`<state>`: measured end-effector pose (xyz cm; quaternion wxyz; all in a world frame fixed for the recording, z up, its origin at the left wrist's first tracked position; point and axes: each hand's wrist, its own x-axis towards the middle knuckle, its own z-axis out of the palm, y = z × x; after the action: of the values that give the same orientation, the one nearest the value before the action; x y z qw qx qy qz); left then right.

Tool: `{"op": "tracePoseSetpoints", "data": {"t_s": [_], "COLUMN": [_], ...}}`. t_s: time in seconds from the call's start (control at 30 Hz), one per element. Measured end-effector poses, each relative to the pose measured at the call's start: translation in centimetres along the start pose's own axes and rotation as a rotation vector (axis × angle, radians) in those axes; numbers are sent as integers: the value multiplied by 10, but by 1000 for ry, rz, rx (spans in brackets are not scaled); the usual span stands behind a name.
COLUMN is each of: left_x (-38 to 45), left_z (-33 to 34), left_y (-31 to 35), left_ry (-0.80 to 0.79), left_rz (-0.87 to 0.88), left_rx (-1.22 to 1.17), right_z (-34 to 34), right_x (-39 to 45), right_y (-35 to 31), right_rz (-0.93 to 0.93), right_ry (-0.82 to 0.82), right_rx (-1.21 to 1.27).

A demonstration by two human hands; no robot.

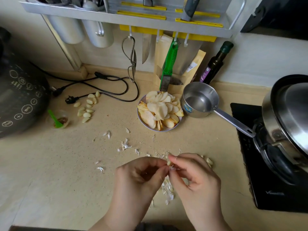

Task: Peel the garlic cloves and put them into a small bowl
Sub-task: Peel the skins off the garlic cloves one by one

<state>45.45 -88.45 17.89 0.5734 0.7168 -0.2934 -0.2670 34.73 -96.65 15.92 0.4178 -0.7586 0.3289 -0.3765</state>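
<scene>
Garlic clove (169,161), long axis near upright, pinched between left hand (141,174) and right hand (195,172), both grips narrow on it; peeled cloves (87,107) lie at ten o'clock.

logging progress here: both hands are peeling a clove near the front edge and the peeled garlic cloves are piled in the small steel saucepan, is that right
Not quite. The head view shows the pale peeled garlic cloves lying loose on the beige speckled countertop beside the black cooker, not in the small steel saucepan, which seems to hold only liquid. The left hand and right hand do pinch a clove.
</scene>
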Motion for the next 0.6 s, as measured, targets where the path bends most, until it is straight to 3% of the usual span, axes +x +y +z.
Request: {"op": "tracePoseSetpoints", "data": {"t_s": [0.17, 0.27, 0.6], "left_x": [0, 1, 3], "left_z": [-3, -1, 0], "left_y": [2, 4, 2], "left_ry": [-13, 6, 36], "left_rz": [71, 133, 293], "left_rx": [70, 174, 253], "right_z": [-3, -3, -7], "right_x": [5, 4, 7], "right_y": [-6, -7, -10], "right_rz": [-211, -248, -256], "right_ry": [10, 4, -41], "right_rx": [-310, -425, -325]}}
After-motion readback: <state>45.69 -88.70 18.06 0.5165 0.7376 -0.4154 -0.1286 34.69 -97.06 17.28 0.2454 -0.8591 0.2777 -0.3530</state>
